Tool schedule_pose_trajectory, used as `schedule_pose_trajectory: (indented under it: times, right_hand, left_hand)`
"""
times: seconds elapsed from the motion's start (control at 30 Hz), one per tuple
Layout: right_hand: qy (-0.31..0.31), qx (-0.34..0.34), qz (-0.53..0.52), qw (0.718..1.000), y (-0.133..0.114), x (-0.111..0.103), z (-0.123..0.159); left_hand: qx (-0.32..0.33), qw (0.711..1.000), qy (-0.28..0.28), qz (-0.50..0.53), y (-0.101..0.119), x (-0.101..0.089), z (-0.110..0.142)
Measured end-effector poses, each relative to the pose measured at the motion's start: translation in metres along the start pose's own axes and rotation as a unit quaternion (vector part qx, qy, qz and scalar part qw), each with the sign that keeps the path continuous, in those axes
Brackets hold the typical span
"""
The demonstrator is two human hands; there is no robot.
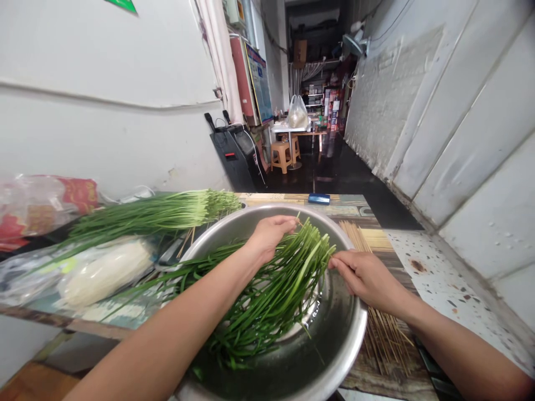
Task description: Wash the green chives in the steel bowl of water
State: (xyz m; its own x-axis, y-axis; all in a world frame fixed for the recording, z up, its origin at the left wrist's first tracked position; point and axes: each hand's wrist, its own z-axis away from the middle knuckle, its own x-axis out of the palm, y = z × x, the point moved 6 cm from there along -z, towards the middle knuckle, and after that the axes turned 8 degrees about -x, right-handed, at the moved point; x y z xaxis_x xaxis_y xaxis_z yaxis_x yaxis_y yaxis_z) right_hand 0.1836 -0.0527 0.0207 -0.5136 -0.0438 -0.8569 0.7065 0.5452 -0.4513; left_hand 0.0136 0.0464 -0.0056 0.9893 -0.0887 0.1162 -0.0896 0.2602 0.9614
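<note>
A bunch of long green chives [271,289] lies across a big steel basin [346,351] on the table. My left hand [271,234] reaches over the far side of the bunch, fingers curled around the cut ends of the stalks. My right hand [365,275] pinches the cut ends at the bunch's right side. A thin wooden skewer pokes out by my left fingertips.
A second bunch of chives [154,214] lies on the table at left, beside bagged white enoki mushrooms [104,273] and a red-printed plastic bag [42,206]. Bamboo skewers [376,289] lie right of the basin. A blue object [319,199] sits at the table's far edge. A corridor with stools runs beyond.
</note>
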Motion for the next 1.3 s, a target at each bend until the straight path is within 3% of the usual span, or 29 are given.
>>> schedule_pose_trajectory:
  times: [1.3]
  right_hand:
    - [-0.01,0.004,-0.003,1.0,-0.0003,0.0002,-0.0002]
  left_hand:
    - [0.013,1.0,0.01,0.004,-0.0018,-0.0042,-0.0039]
